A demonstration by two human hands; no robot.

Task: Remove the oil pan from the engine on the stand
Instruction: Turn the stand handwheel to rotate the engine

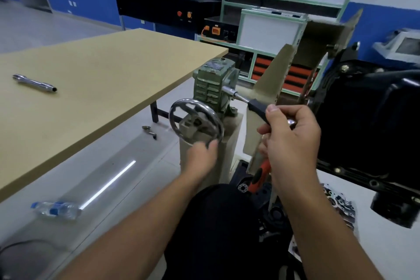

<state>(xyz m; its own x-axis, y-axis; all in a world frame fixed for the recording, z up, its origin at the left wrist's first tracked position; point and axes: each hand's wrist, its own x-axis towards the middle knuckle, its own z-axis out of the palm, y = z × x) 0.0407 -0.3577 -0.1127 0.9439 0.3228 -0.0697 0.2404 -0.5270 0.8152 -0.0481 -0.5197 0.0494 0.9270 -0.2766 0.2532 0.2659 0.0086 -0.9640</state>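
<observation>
Two hands at engine stand [204, 148]. Left hand [201, 154] grips handwheel [196, 120] rim. Right hand [293, 136] holds ratchet [250, 102]. Black oil pan [372, 120] on engine, far right. Tan table [91, 88] left, wrench [34, 83] on it. Bottle [56, 210] on grey floor. Blue-white walls.

Metal, paint and matt board

We see a shiny metal handwheel [196, 120], a glossy black oil pan [372, 125], chipped green-painted gearbox [213, 86], and a smooth matt tan tabletop [102, 70].
</observation>
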